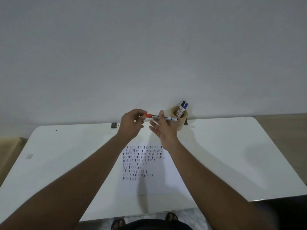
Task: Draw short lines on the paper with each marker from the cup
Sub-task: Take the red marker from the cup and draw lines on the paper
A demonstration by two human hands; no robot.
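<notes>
A red marker [162, 118] is held level in the air above the far side of the table. My left hand [131, 123] pinches its red cap end. My right hand [163, 127] holds the white barrel, thumb up and fingers partly spread. Behind my right hand stands a tan cup [181, 119] holding a black marker [181, 109] and a blue marker [184, 109], caps up. The white paper [149, 183] lies flat below my hands, with several rows of short red, blue and black lines on its upper half.
The white table [232, 155] has rounded corners and stands against a plain wall. A small dark block [114, 125] sits at its far edge, left of my hands. A small grey mark [29, 156] lies near the left edge. Feet show under the near edge.
</notes>
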